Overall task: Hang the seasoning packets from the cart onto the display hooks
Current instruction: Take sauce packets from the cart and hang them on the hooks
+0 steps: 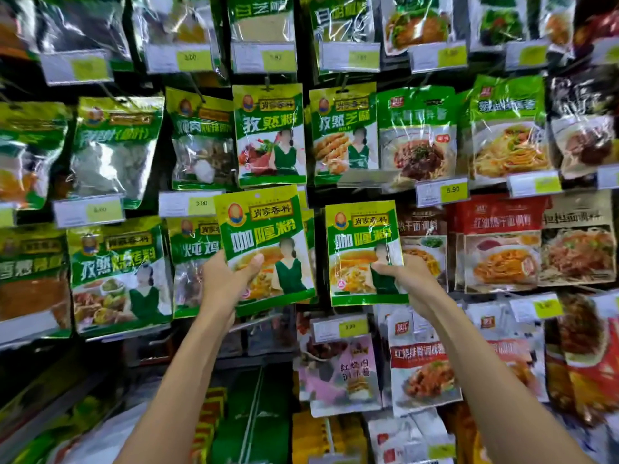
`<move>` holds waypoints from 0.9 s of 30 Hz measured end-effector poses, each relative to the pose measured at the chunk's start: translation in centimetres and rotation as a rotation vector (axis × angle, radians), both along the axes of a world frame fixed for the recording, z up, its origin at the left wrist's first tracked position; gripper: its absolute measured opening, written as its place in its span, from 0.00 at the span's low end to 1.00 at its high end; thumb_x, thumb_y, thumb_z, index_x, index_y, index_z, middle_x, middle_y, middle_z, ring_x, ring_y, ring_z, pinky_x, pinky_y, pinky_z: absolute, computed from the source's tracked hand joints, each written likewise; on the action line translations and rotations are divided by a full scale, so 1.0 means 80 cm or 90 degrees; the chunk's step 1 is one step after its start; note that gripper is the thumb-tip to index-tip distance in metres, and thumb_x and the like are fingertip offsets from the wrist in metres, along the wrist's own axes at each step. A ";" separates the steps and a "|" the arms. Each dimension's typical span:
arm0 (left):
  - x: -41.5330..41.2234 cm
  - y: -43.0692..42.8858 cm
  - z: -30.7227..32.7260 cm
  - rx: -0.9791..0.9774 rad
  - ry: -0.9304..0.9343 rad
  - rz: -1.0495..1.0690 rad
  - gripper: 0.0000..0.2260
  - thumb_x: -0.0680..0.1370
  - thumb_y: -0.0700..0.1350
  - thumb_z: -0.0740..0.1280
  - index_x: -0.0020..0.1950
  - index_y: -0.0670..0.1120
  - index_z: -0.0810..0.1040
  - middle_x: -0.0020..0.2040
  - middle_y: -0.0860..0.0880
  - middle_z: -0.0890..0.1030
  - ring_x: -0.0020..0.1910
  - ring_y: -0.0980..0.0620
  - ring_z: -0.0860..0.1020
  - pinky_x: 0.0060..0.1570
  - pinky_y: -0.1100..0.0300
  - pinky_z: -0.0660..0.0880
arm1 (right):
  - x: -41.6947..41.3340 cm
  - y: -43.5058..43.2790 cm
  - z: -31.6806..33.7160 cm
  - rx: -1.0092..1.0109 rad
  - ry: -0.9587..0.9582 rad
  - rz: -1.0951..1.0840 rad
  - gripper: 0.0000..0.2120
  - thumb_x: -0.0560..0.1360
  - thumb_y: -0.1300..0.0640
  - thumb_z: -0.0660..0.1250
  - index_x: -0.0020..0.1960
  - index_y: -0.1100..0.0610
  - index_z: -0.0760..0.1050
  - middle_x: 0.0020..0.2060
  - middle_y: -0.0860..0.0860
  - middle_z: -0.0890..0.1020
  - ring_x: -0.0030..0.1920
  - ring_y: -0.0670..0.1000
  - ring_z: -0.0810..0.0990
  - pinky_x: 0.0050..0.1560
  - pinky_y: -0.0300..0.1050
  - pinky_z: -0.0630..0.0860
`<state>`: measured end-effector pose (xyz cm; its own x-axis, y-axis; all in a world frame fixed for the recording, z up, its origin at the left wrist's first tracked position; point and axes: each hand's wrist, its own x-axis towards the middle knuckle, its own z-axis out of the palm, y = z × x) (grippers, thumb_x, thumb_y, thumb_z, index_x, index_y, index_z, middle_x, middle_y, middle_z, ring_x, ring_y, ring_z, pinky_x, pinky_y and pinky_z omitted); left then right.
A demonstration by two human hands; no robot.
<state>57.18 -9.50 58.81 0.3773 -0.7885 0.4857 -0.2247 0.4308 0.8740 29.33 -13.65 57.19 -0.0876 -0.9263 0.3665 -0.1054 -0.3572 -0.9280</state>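
Head cam: left hand (227, 279) grips green curry packet (264, 242), right hand (405, 279) grips second curry packet (365, 249), both upright w/ thumbs in front, against hanging display packets (269, 135).

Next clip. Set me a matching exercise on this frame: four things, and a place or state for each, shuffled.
1. left hand
2. right hand
3. 5.90 price tag
4. pink packet

A. low on the display, below both hands
B. grips a green packet by its right edge
C. above and right of both hands
D. grips another green packet by its left edge

Pairs: 1-D, 2-B, 3-C, 4-A
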 end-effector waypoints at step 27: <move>-0.095 -0.008 -0.017 -0.053 -0.029 -0.156 0.10 0.73 0.42 0.72 0.53 0.46 0.79 0.45 0.51 0.83 0.39 0.57 0.80 0.36 0.63 0.76 | 0.029 0.030 -0.018 -0.257 0.032 -0.104 0.12 0.78 0.49 0.64 0.58 0.55 0.73 0.49 0.46 0.77 0.51 0.46 0.77 0.52 0.42 0.72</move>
<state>49.59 -10.16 57.47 0.1569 -0.8104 0.5645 -0.1433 0.5469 0.8249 31.65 -11.22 55.74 -0.1943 -0.6828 0.7043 -0.2329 -0.6653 -0.7093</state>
